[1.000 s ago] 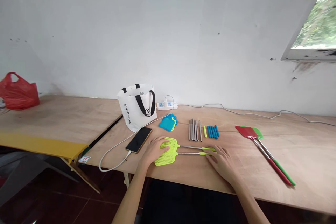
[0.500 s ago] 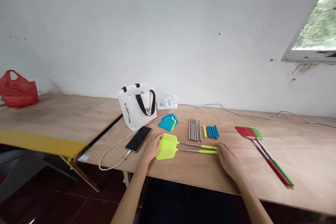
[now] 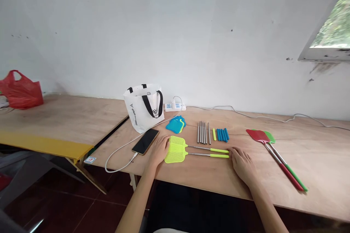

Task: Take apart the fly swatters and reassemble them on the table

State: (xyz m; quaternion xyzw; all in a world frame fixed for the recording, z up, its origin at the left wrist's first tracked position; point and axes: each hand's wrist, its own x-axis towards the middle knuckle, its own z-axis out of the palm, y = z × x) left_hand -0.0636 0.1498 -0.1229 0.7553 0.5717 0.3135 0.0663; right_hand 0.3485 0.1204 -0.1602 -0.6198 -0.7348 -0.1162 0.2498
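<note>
Two yellow-green fly swatters (image 3: 175,149) lie side by side on the wooden table, heads to the left and handles to the right. My left hand (image 3: 159,150) rests palm down at the left edge of the heads, its fingers loosely extended. At the handle ends, my right hand (image 3: 242,162) lies on the table with fingers apart and slightly bent; its fingertips are at the grips, and I cannot tell if they touch. Behind the swatters are several metal tubes (image 3: 202,133), one yellow-green grip (image 3: 214,134), several blue grips (image 3: 222,135) and a pile of blue swatter heads (image 3: 175,125).
A red swatter (image 3: 258,135) and a green swatter (image 3: 296,180) lie together on the right. Left of my left hand is a phone (image 3: 145,141) on a white cable. A white tote bag (image 3: 142,113) and a power strip (image 3: 175,107) stand near the wall.
The view has shifted slightly. Both hands stay in nearly the same places beside the yellow-green swatters, and the objects on the table keep their arrangement.
</note>
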